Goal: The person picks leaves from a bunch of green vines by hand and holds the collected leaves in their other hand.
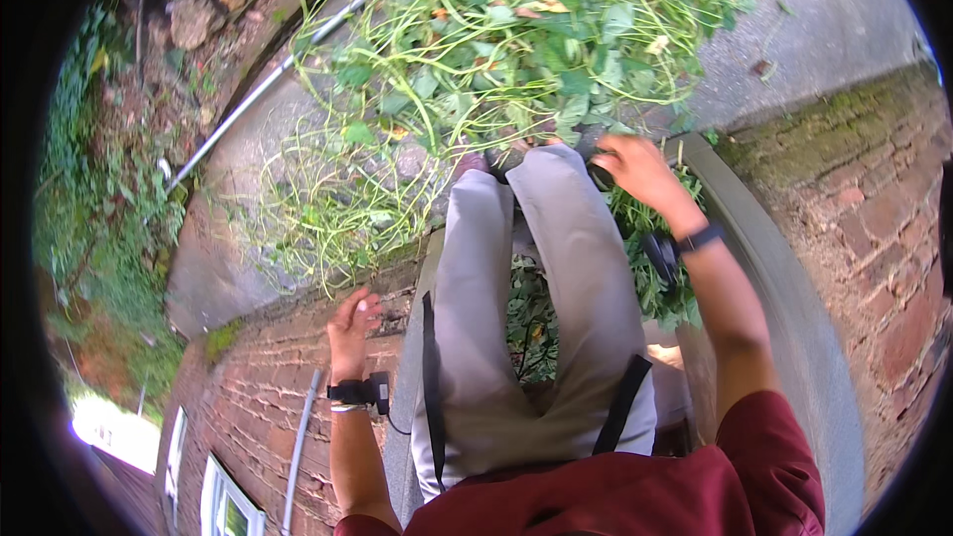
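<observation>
My left hand (354,318) is raised at the left of my legs, fingers loosely curled, with nothing visible in it, just below a tangle of thin pale-green stems (327,216). Beyond my right knee, my right hand (628,165) reaches forward with bent fingers; whether it grips anything is unclear. In front of my feet spreads a large heap of leafy green vines (521,52) on the concrete. More leafy greens (659,268) lie beside my right leg, partly under the wrist. Between my thighs, further dark green leaves (532,320) show.
A long metal pole (246,106) slants across the concrete at the left. Brick walls (856,208) stand on both sides. A smooth grey ledge (767,253) curves along my right. Rocks (192,21) and undergrowth (112,216) border the upper left.
</observation>
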The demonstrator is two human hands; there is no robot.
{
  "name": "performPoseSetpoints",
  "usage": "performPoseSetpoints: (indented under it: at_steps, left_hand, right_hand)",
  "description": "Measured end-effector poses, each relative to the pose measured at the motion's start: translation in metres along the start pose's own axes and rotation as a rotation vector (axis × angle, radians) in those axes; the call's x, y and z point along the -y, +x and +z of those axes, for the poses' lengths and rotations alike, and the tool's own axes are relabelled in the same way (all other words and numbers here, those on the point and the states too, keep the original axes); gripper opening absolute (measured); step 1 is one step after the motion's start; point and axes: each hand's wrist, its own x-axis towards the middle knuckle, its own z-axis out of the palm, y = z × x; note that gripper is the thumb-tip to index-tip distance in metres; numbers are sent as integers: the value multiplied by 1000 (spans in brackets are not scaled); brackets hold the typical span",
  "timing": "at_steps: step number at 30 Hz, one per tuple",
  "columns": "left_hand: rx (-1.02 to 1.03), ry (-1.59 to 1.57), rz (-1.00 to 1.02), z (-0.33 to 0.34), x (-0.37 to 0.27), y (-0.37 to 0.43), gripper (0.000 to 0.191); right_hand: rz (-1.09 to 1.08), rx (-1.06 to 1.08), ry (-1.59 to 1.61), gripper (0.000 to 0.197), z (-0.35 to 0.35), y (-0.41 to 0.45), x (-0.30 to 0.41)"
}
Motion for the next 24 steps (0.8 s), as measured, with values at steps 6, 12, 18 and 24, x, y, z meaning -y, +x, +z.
performPoseSetpoints:
  at_steps: [6, 12, 18, 24]
  left_hand:
    - [29, -7, 62, 33, 3, 23, 31]
    - [37, 64, 282, 71, -27, 38, 61]
    - [318, -223, 724, 141, -76, -11, 36]
    - [-75, -615, 771, 142, -126, -108, 10]
  right_hand:
    - [-109, 580, 679, 75, 119, 165, 105]
    - [-153, 1127, 1293, 52, 97, 141, 181]
    - [-209, 930, 1049, 60, -17, 62, 279]
    - [-26, 835, 545, 64, -65, -36, 326]
